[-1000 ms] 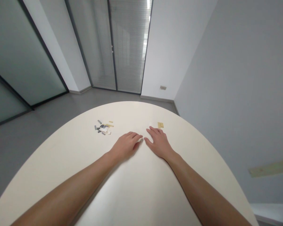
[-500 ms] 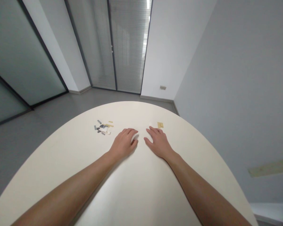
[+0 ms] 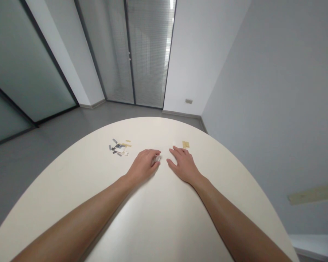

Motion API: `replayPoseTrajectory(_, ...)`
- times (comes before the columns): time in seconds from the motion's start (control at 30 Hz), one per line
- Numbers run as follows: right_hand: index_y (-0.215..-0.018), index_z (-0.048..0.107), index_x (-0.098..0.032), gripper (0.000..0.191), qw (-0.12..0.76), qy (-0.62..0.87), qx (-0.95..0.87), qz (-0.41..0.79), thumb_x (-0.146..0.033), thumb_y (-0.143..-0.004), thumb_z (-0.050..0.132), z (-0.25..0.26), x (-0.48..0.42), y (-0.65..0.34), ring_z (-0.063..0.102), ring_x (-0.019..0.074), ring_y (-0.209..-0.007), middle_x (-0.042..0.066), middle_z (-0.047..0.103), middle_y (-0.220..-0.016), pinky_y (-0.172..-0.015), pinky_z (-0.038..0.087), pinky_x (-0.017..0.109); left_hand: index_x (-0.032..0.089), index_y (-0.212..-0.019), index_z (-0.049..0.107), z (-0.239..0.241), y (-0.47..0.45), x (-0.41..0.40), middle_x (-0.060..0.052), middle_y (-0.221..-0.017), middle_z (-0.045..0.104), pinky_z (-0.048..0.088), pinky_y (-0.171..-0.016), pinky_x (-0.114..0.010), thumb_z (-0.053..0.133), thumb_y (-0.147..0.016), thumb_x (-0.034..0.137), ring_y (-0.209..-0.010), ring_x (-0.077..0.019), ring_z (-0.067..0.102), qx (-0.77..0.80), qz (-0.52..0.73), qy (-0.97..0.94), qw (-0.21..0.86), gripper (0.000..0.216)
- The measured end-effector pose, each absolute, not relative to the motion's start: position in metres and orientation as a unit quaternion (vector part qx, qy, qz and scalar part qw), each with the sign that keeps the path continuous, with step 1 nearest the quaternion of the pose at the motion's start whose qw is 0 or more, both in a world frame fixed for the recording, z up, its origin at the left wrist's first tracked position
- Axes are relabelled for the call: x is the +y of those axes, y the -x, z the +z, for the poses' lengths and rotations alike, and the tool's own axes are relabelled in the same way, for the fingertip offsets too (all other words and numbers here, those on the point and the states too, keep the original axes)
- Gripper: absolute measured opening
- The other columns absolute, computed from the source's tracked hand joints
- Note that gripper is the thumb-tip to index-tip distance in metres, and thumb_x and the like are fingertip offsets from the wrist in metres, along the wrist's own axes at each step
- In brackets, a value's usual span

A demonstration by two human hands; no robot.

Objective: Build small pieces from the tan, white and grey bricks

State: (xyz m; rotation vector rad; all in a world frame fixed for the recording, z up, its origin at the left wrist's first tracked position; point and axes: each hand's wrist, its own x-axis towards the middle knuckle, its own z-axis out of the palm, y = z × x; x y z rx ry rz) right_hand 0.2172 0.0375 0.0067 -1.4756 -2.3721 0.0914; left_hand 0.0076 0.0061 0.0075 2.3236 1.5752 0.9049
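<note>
My left hand (image 3: 144, 162) is curled round a small white piece (image 3: 157, 159), whose right side shows between thumb and fingers; its exact kind is too small to tell. Across a narrow gap, my right hand (image 3: 183, 163) rests on the white table (image 3: 164, 211) with its fingers apart and nothing in them. Just beyond its fingertips lie flat tan pieces (image 3: 185, 144), close together. To the left of my left hand is a loose pile of small grey, black, white and tan pieces (image 3: 120, 148) that look like toy building bricks.
The table's rounded far edge (image 3: 150, 117) lies beyond the pieces. Past it stand a glass partition with blinds (image 3: 149, 54), frosted panels (image 3: 30, 65) at left and a grey wall (image 3: 284, 91) at right. A wall socket (image 3: 188, 101) sits low on the back wall.
The white piece has turned slightly within my left hand, and its fingers have shifted a little. My right hand and the loose pieces look unmoved.
</note>
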Motion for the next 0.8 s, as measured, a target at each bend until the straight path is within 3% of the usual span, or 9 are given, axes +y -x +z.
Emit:
replayPoseTrajectory(0.2,-0.136,0.059,-0.018,0.045,0.195,0.506,-0.839,0.046,-0.037,-0.095,0.057,0.0046,0.0398,-0.2185,0.046,0.0308,-0.134,0.012,0.053,-0.148,-0.110,0.038,0.049,0.021,-0.121,0.059,0.0030,-0.0078,0.0072,-0.005,-0.111,0.070,0.051,-0.092,-0.036,0.060,-0.087,0.011,-0.097,-0.0205,0.066,0.499,0.320,-0.799,0.106,0.035)
replayPoseTrajectory(0.5,-0.108,0.070,-0.021,0.017,0.302,0.370,-0.871,0.111,-0.020,-0.093,0.061,0.0102,0.0386,-0.2161,0.060,0.0226,-0.110,0.005,0.073,-0.110,-0.101,0.046,0.040,0.025,-0.125,0.061,-0.0005,-0.0072,0.0074,-0.003,-0.112,0.073,0.051,-0.098,-0.033,0.053,-0.089,0.007,-0.105,-0.0193,0.067,0.483,0.312,-0.810,0.113,0.041)
replayPoseTrajectory(0.8,-0.105,0.069,-0.023,0.016,0.313,0.348,-0.874,0.132,-0.017,-0.093,0.062,0.0109,0.0375,-0.2159,0.062,0.0226,-0.106,0.004,0.073,-0.106,-0.099,0.047,0.041,0.026,-0.125,0.063,-0.0002,-0.0068,0.0076,-0.002,-0.110,0.075,0.052,-0.095,-0.031,0.054,-0.090,0.010,-0.103,-0.0188,0.069,0.491,0.304,-0.808,0.116,0.039)
